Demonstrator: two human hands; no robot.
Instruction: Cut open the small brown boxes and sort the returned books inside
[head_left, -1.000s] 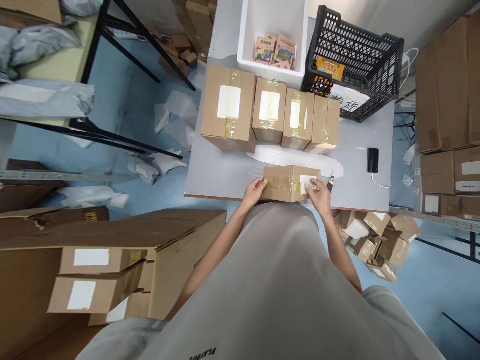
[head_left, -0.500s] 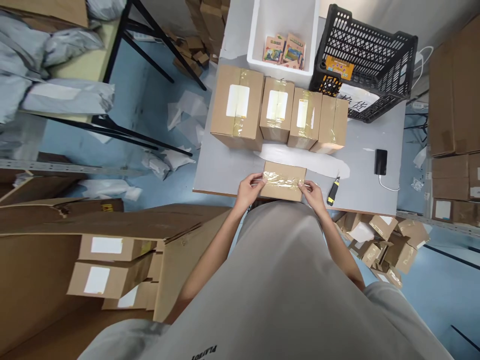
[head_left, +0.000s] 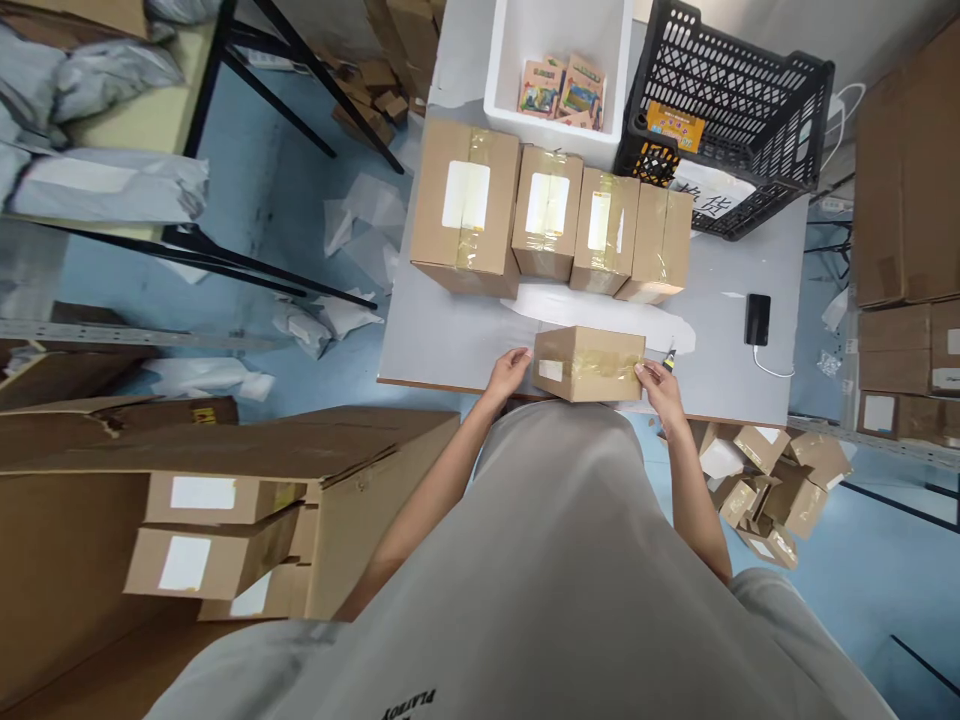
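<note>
A small cardboard box (head_left: 607, 365) sealed with shiny tape stands at the table's front edge, close to my body. Its end with a small white label faces left. My right hand (head_left: 661, 390) grips the right end of this box, thumb and fingers on its corner. Just off the labelled end is my left hand (head_left: 510, 373), its fingers loosely bent and a narrow gap between them and the cardboard. Behind the right hand's fingers a utility knife (head_left: 670, 357) lies on the table, mostly covered.
Several taped boxes (head_left: 465, 225) stand in a row behind, before a white bin (head_left: 555, 140) of small packs and a black crate (head_left: 780, 110). A phone (head_left: 757, 320) with a cable lies right. A large open carton (head_left: 390, 520) holding boxes is at lower left.
The box has turned and shifted right, so its labelled end now shows. My left hand has come off it; my right hand moved right with it, over the knife.
</note>
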